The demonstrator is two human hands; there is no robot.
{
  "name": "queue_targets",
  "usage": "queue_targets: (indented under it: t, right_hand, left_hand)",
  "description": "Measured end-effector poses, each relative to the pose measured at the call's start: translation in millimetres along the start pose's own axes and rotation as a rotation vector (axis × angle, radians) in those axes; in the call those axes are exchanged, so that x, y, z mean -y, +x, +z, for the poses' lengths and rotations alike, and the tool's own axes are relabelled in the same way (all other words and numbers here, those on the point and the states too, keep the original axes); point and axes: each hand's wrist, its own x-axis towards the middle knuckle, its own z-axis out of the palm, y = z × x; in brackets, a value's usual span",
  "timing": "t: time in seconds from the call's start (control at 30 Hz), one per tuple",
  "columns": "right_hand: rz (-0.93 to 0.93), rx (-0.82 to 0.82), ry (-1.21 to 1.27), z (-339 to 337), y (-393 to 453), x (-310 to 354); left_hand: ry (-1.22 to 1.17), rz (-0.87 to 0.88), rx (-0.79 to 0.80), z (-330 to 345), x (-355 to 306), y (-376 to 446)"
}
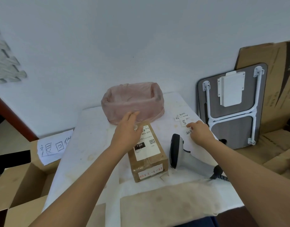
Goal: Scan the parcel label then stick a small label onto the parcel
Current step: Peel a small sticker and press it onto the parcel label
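A brown cardboard parcel [148, 163] lies in the middle of the white-covered table [91, 145], with a white shipping label [149, 146] on top. My left hand [127, 131] hovers over the parcel's far end, fingers spread, holding nothing. A grey and black barcode scanner [178, 151] lies on the table just right of the parcel. Several small white labels [182, 117] lie scattered at the table's far right. My right hand [200, 131] rests among them, fingertips on a small label [188, 132]; whether it is gripped is unclear.
A basket lined with a pink plastic bag [132, 102] stands behind the parcel. An open cardboard box with a handwritten paper sign [54, 147] sits left of the table. A folded table [232, 105] and flat cardboard [278, 82] lean against the wall at right.
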Motion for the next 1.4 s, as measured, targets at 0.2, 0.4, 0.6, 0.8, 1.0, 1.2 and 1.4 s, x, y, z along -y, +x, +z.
queue_targets:
  t: [0.2,0.4,0.6,0.8,1.0,1.2,1.4]
  right_hand:
    - [0.018,-0.031,0.125,-8.0,-0.7,-1.2]
    - [0.014,-0.207,0.442,-27.9,-19.8,22.0]
    - [-0.144,-0.219,0.748,-46.0,-46.5,84.6]
    - [-0.265,-0.128,0.766,-38.1,-76.5,129.2]
    - [-0.306,-0.082,0.822,-26.3,-101.0,147.7]
    - [-0.303,-0.026,0.935,-20.1,-114.1,157.0]
    - [-0.259,0.052,0.936,-15.8,-126.1,160.8]
  left_hand:
    - [-0.009,0.081,-0.015,11.1,-14.9,16.2]
    - [-0.111,0.137,-0.029,14.6,-29.4,16.1]
    - [-0.457,-0.042,0.035,-0.7,-38.9,6.9]
    - [-0.72,-0.188,0.073,-19.4,-29.4,-19.3]
    - [-0.774,-0.222,0.034,-33.1,-14.3,-41.4]
    - [-0.802,-0.233,-0.035,-42.7,-1.6,-58.1]
    - [-0.803,-0.224,-0.099,-46.0,1.6,-68.4]
